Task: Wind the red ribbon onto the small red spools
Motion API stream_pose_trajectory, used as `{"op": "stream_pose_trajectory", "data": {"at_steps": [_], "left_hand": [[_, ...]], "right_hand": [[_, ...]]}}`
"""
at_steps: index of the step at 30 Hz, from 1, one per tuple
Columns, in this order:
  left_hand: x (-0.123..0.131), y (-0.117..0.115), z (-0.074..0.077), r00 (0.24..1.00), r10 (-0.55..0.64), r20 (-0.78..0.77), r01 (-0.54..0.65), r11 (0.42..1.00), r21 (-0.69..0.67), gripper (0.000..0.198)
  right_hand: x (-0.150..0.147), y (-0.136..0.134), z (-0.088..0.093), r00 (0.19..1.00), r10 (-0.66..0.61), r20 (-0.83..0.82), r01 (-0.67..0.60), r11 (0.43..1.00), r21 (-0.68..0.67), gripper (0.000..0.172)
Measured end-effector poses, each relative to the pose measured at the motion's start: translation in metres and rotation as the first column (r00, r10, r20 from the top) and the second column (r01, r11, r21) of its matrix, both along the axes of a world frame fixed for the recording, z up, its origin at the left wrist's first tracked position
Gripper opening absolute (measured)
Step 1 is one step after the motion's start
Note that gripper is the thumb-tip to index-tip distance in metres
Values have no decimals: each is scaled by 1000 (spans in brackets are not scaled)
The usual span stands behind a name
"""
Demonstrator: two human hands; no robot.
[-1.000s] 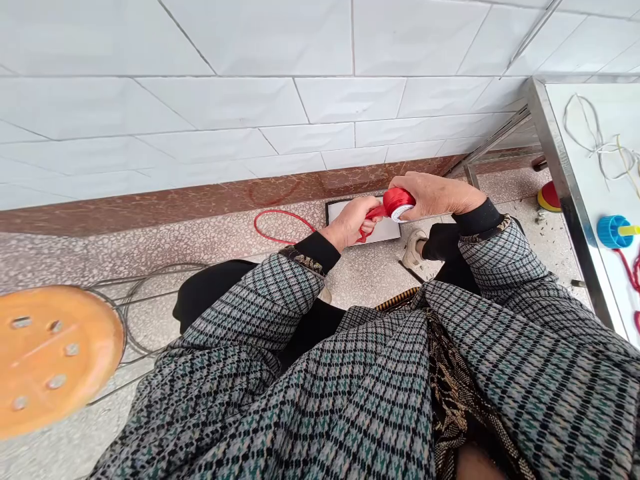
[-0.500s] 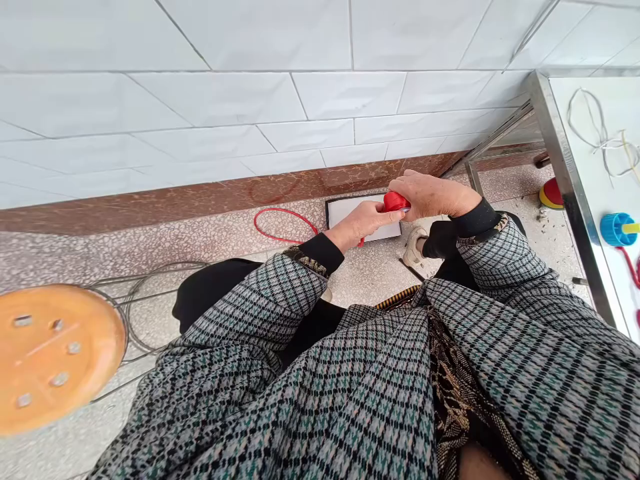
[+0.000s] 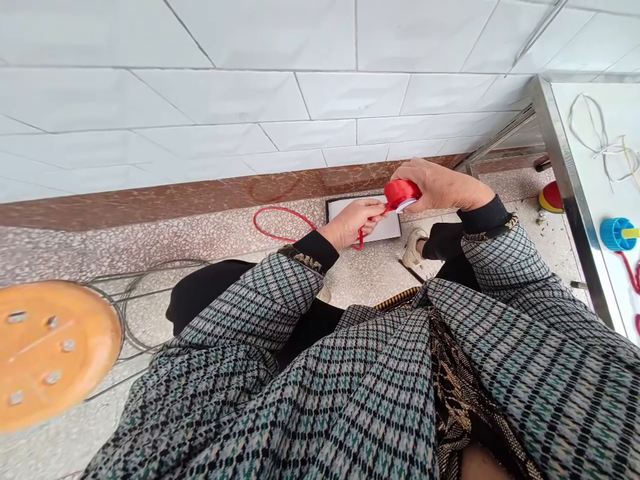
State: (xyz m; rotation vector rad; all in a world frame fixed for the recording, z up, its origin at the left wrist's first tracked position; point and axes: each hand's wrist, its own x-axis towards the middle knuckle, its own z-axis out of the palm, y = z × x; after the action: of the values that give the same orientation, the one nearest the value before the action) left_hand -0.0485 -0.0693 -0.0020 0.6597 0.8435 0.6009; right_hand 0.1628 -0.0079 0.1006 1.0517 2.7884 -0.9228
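A roll of red ribbon (image 3: 403,192), shiny and with a white core at its lower side, is gripped by my right hand (image 3: 436,188). My left hand (image 3: 356,217) is closed, its thumb and fingers pinching a short stretch of ribbon that runs to the roll. A red cord (image 3: 280,208) passes through the same hand; it makes a wide loop to the left, and a smaller bend hangs under the fingers. Behind both hands, low by the wall, lies a white panel with a dark edge (image 3: 385,230).
An orange round stool (image 3: 60,360) stands at left beside dark cables (image 3: 133,313) on the floor. At right a metal-framed table (image 3: 575,173) carries white wire (image 3: 603,143) and a blue spool (image 3: 615,233). A white tiled wall (image 3: 280,100) rises in front.
My hands have drawn slightly apart. The ribbon roll has tipped and moved a little right, showing its white core and a short run of ribbon to my left hand.
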Motion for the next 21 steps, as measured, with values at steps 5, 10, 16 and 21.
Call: {"op": "stream_pose_trajectory", "data": {"at_steps": [5, 10, 16, 21], "left_hand": [[-2, 1, 3, 981, 33, -191, 2, 984, 178, 28], [-11, 8, 6, 974, 187, -129, -119, 903, 412, 41], [-18, 13, 15, 946, 282, -156, -69, 650, 757, 72], [-16, 9, 20, 923, 326, -205, -70, 665, 744, 64]], "right_hand": [[0, 0, 2, 992, -109, -59, 109, 994, -12, 43], [1, 0, 1, 973, -194, -128, 196, 981, -4, 51], [-7, 0, -10, 967, -197, -158, 196, 980, -25, 43], [-14, -3, -13, 964, -212, -161, 208, 977, -42, 37]]}}
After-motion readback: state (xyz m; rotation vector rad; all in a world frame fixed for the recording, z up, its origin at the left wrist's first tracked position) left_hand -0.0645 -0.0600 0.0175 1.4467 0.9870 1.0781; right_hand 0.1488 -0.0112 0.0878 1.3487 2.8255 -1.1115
